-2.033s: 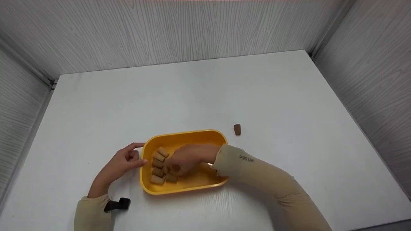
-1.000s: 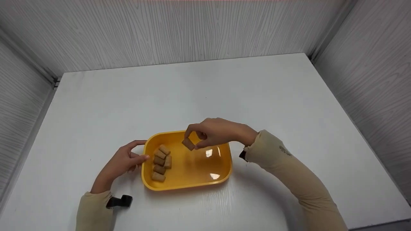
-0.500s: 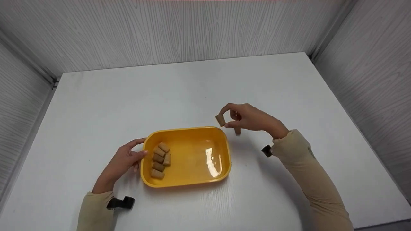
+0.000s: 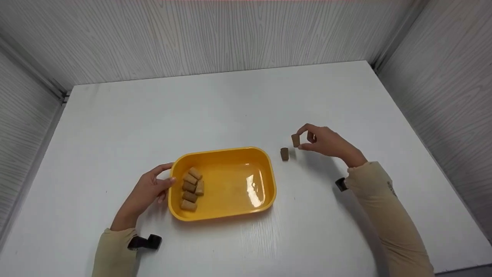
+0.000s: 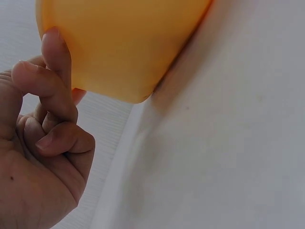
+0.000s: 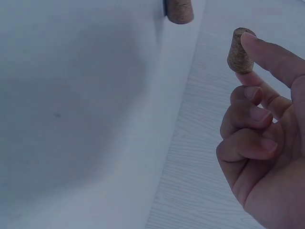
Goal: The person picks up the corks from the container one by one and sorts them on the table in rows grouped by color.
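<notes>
Between thumb and index finger, my right hand [image 4: 326, 142] pinches a tapered cork stopper [image 4: 295, 140] above the table; it shows close up in the right wrist view as a speckled brown cork [image 6: 240, 51]. A second cork [image 4: 284, 154] lies on the table just left of it. My left hand [image 4: 152, 186] holds the left end of a yellow plastic tray [image 4: 226, 216], thumb over the rim and index finger along the outside. Several corks [image 4: 189, 186] lie bunched at the tray's left end. The left wrist view shows the fingers against the tray's outer wall [image 5: 119, 52].
The tray stands on a white table [image 4: 246, 111]. Grey wood-grain panels [image 4: 223, 38] rise behind the table and on both sides. Each wrist carries a black strap mount [image 4: 145, 242].
My right hand has lifted a cork out of the tray and carried it right, past the rim and beyond the cork on the table. My left hand stays at the tray's left end.
</notes>
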Tool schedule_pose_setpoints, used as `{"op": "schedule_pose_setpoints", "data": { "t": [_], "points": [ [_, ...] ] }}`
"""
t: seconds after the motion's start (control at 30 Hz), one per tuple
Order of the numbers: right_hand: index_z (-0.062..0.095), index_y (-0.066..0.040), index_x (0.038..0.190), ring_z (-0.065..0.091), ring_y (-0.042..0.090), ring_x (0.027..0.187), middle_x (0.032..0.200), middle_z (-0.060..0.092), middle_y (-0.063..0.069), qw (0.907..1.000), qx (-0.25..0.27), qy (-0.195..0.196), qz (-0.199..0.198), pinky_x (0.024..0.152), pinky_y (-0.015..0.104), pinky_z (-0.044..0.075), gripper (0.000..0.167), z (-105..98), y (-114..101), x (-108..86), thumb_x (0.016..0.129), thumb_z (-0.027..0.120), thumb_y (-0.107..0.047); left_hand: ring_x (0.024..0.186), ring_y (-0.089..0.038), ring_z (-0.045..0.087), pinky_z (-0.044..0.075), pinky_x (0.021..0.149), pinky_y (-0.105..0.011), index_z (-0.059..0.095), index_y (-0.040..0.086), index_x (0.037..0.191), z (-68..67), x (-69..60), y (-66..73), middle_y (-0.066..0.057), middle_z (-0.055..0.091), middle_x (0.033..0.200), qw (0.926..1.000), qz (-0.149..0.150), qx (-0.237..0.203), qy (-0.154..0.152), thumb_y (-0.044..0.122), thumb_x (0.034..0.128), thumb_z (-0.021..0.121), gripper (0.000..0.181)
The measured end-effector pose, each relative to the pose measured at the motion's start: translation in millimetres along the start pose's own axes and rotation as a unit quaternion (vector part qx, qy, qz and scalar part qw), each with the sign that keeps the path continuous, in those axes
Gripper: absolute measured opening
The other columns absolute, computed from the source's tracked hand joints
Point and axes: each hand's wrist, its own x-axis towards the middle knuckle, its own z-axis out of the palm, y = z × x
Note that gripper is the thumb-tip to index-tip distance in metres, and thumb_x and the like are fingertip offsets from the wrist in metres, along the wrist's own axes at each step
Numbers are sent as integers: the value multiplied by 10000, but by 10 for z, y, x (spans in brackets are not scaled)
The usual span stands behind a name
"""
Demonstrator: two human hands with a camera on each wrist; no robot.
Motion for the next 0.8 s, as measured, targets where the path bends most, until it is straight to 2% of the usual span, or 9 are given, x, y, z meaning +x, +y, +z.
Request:
{"op": "schedule_pose_setpoints", "data": {
  "t": [0.17,0.5,0.7,0.8],
  "points": [
    [578,-160,1200,473,175,694,869,568,64,9991,-287,-127,273,631,296,393,344,85,50,-29,892,680,-275,453,-117,418,418,491,-230,402,116,1440,-22,33,7,39,499,528,9999,-33,105,-6,332,956,595,564],
    [604,-139,1189,467,144,649,815,588,49,9968,-638,-266,392,583,282,381,335,196,77,-44,884,665,-262,444,-94,425,420,491,-225,392,118,1443,-110,72,15,50,494,526,9996,-166,233,-72,373,949,595,592],
    [606,-148,1166,475,141,666,823,592,46,9962,-691,-326,424,592,281,380,301,217,82,-43,886,648,-250,448,-106,434,433,500,-232,380,93,1447,-164,125,48,46,503,537,9991,-72,351,-221,362,959,581,592],
    [604,-140,1154,485,154,684,825,587,52,9962,-744,-289,352,605,289,382,290,237,84,-54,880,640,-226,458,-117,437,428,505,-239,376,97,1454,-172,152,19,44,503,534,9990,-40,381,-240,371,956,584,605]
  ]
}}
